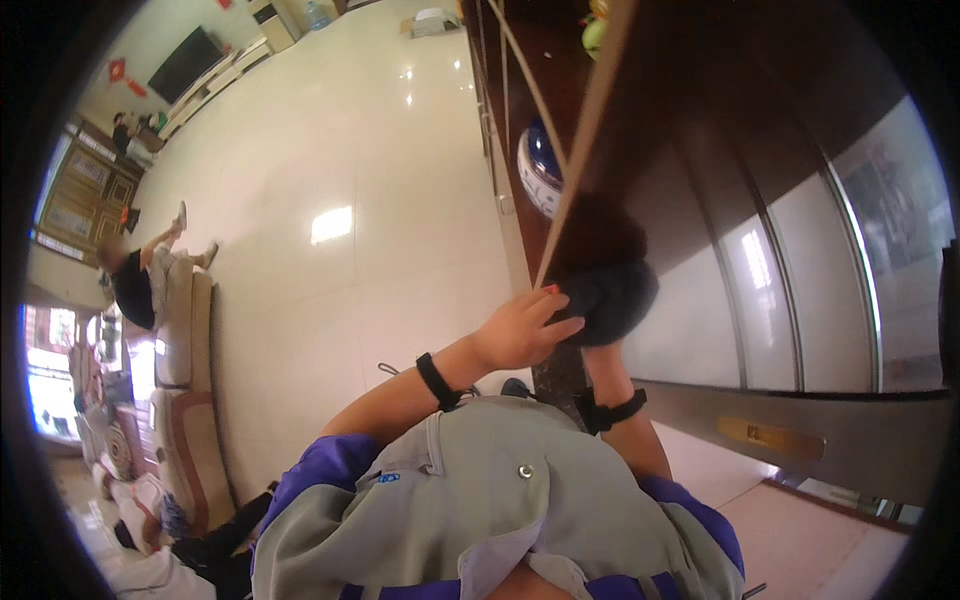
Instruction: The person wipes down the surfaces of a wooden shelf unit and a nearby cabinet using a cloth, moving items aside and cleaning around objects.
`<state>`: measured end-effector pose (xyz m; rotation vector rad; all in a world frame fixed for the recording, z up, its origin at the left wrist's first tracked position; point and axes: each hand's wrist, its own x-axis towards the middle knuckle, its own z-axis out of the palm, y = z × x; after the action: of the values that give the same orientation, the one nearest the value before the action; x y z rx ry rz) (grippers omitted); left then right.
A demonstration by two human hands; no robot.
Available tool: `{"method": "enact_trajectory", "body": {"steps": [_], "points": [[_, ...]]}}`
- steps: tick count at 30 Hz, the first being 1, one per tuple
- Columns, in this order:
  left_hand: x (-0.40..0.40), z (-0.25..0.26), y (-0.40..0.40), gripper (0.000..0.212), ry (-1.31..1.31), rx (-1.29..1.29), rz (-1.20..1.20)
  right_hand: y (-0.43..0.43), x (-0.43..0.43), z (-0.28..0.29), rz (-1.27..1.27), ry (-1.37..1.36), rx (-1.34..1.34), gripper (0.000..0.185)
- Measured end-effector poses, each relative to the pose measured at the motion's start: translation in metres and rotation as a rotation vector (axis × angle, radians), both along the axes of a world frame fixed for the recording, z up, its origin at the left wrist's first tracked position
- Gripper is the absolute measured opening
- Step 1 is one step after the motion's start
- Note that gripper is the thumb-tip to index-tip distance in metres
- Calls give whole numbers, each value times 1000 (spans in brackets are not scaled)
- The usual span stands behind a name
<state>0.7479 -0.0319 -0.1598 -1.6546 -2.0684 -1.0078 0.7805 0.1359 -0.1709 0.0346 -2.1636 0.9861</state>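
A bundle of dark cloth (pixel 615 304), its exact kind unclear, is in front of me beside a glossy dark-brown panel (pixel 675 97). My left hand (pixel 525 330) pinches the cloth's left side, the fingers bent over it. At those fingertips shows a small bright red spot, too small to name. Only the wrist and heel of my right hand (pixel 604 360) are visible; the cloth hides its fingers. Just past the panel's pale edge, a rounded blue-and-white vessel (pixel 538 169) stands on a dark brown surface (pixel 525 90).
At right is a door edge with a brass-coloured lock plate (pixel 772 437). Glossy pale floor tiles (pixel 337 300) spread to the left. A person (pixel 135 281) sits on a sofa (pixel 191 450); another person (pixel 131 139) is farther off. A television (pixel 186 66) stands at the far wall.
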Motion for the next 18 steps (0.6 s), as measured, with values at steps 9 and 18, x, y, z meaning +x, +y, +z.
{"method": "enact_trajectory", "body": {"steps": [9, 18], "points": [[-23, 105, 6, 59, -198, 451, 296, 19, -33, 129, -96, 403, 335, 80], [15, -28, 40, 72, -429, 227, 477, 2, -22, 28, 19, 273, 464, 76]]}}
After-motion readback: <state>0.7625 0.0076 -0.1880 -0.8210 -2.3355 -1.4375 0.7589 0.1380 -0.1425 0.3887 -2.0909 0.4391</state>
